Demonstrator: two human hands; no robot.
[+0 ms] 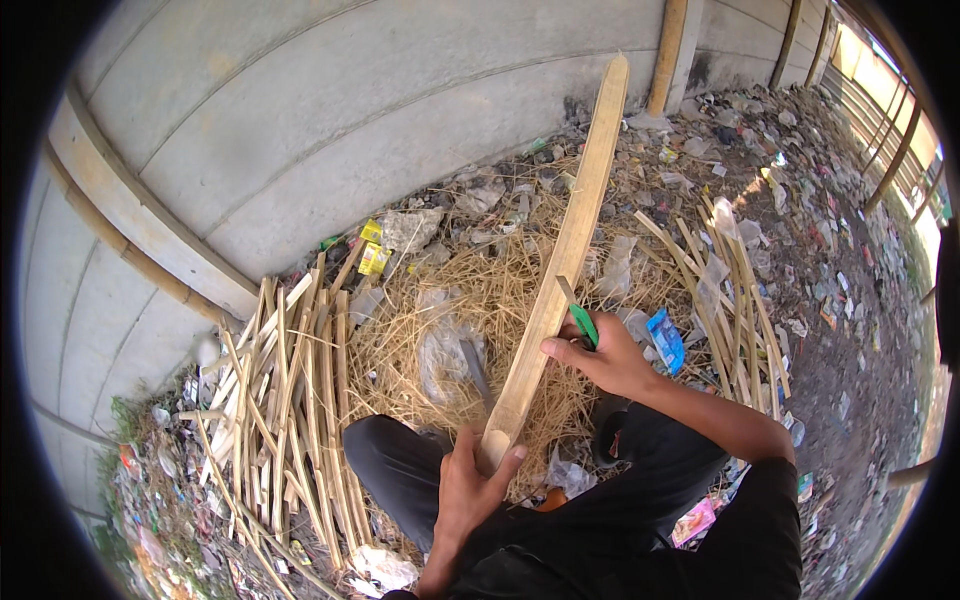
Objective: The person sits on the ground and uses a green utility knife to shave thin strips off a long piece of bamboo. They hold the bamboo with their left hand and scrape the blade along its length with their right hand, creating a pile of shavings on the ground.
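A long, pale split-bamboo slat [560, 270] slants from my lap up toward the wall. My left hand [470, 475] grips its near end, thumb on one edge and fingers on the other. My right hand [610, 358] is closed around a green-handled knife [584, 326] beside the middle of the slat. The knife's narrow blade lies over the slat's far edge, and my right thumb presses on the slat's face. Whether the blade cuts into the bamboo I cannot tell. Behind the slat, a dark flat metal bar or blade [474, 368] rests on clear plastic.
Bamboo strips [300, 400] are heaped at the left, and a smaller bundle [735, 310] lies at the right. Straw-like shavings [400, 340] cover the ground between my legs. A grey panel wall [380, 110] stands ahead, with a bamboo post [667, 60]. A blue packet [665, 340] and litter surround me.
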